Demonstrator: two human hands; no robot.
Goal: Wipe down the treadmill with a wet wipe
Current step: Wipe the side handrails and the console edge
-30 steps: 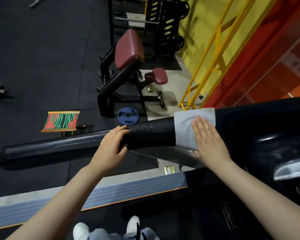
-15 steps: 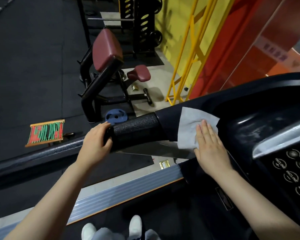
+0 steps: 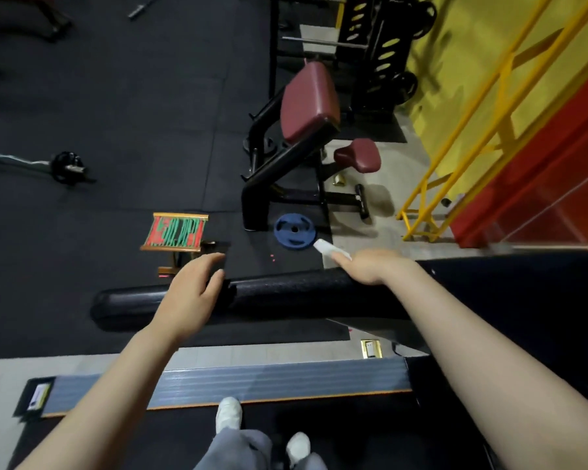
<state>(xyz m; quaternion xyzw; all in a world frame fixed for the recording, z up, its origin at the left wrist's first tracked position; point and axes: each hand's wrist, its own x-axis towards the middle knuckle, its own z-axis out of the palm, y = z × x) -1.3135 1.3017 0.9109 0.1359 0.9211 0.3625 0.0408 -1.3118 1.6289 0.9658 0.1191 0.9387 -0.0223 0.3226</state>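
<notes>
Fingers of the right hand [image 3: 374, 266] were wrapped over the far side of the handrail [image 3: 286, 290], so I couldn't see most of them. A white corner of the wet wipe [image 3: 326, 248] poked out past the knuckles, so the hand was gripping the wipe against the bar's back side, I'd guess to reach the part you can't get from above.

The left hand [image 3: 190, 293] was further along the same rail, fingers loosely extended and draped over the top, thumb on the near side. It held nothing. It looked like it was only there to steady the person while they leaned over.

The rail itself was a fat black textured tube running out to a rounded end on the left, joining the dark treadmill body [image 3: 523, 300] on the right. Below it sat the grey ribbed side strip [image 3: 286, 381] of the deck, with white shoes [image 3: 230, 413] on the belt.

Beyond the rail: a blue weight plate [image 3: 294, 230] on the black floor, a maroon padded bench [image 3: 309, 100], a little green-and-red folding stool [image 3: 179, 232], and yellow railing [image 3: 455, 164].
</notes>
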